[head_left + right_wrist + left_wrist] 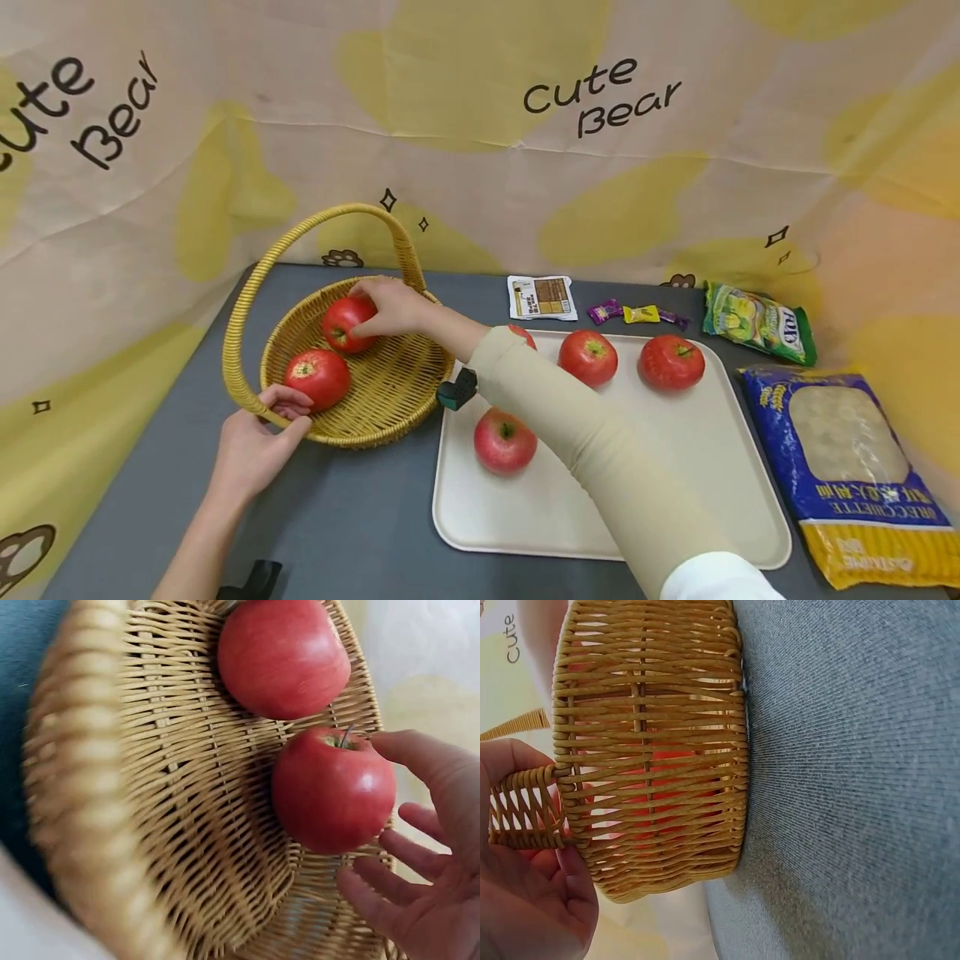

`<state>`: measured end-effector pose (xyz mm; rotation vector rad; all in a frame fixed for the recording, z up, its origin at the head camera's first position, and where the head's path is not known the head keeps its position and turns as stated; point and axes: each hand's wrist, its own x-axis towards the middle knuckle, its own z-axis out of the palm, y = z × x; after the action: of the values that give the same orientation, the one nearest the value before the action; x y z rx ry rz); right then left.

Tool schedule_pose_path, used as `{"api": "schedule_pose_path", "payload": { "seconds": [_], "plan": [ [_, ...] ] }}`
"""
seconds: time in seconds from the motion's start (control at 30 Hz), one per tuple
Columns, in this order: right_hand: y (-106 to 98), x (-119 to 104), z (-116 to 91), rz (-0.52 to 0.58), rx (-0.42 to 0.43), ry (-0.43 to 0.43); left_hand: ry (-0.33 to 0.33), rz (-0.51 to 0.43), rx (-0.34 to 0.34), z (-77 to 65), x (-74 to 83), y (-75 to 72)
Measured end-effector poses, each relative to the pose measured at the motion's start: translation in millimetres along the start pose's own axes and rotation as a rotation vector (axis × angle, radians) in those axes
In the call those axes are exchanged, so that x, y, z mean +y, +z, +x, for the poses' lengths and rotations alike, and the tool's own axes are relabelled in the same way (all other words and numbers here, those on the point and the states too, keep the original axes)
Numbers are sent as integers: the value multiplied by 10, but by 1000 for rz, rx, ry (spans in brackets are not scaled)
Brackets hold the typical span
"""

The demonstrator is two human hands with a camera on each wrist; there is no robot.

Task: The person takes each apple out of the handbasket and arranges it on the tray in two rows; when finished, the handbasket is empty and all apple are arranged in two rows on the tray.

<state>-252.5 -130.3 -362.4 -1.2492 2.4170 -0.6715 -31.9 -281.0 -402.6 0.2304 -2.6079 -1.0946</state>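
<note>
A round wicker basket (397, 392) with a tall arched handle stands on the table, and two red apples lie inside it. My left hand (258, 442) holds the basket at the foot of its handle (525, 810), thumb and fingers on either side. The nearer apple (317, 379) lies close to that hand. Over the basket, my right hand (397, 307) is at the farther apple (348, 323), which rests against the wicker. In the right wrist view its fingers (409, 855) are spread beside this apple (334, 791), with the thumb at its top near the stem.
A white tray (675, 500) right of the basket bears several apples, one partly hidden by my right sleeve (592, 433). Behind it lie a white packet (542, 297) and small wrapped candies (640, 314). A green bag (757, 321) and a blue pasta bag (847, 467) lie at right.
</note>
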Motion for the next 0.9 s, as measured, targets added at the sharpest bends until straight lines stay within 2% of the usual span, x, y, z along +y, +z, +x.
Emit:
{"api": "schedule_pose_path", "payload": {
  "seconds": [0.27, 0.37, 0.5, 0.7, 0.9],
  "plan": [
    [124, -9, 161, 23, -73, 146, -1, 10, 4, 2, -2, 3],
    [161, 0, 173, 29, -65, 153, -6, 14, 1, -1, -6, -1],
    [182, 15, 134, 46, -40, 118, -6, 19, 3, -10, -8, 4],
    [109, 59, -92, 53, -16, 91, -2, 16, 14, -8, -20, 10],
    [-28, 140, -563, 204, 93, 103, 3, 15, 23, 2, -33, 11]
  ]
}}
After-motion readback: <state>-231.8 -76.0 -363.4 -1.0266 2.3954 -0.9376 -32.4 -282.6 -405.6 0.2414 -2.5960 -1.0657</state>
